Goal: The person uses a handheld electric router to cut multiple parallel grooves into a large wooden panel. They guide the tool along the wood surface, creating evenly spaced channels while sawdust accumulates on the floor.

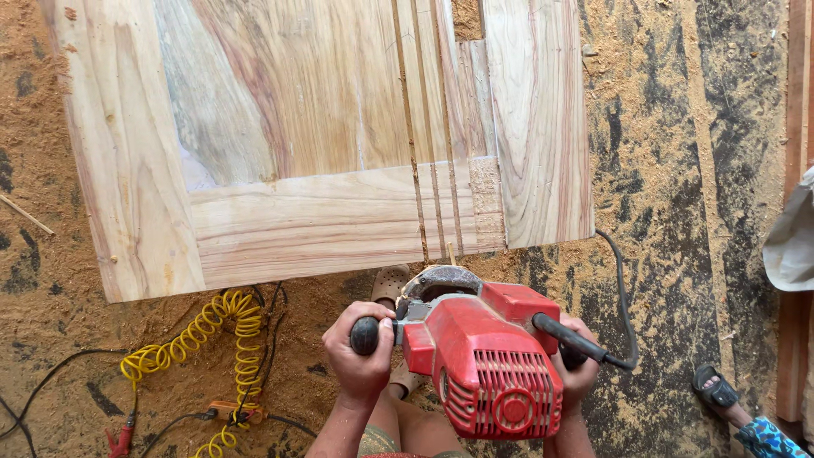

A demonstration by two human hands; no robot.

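I hold a red power saw [487,360] with a grey blade guard just off the near edge of a pale wooden door panel [280,153]. My left hand [360,352] is closed around its black side knob. My right hand [577,369] grips the black rear handle, partly hidden behind the saw's body. Three narrow parallel grooves [432,170] run down the panel toward the saw. A black cord [623,288] leaves the handle and curves up to the right.
Sawdust covers the floor [670,170]. A yellow coiled hose [229,335] and black cables lie at the lower left. Another person's sandalled foot [716,390] stands at the lower right. A wooden plank [797,127] runs along the right edge.
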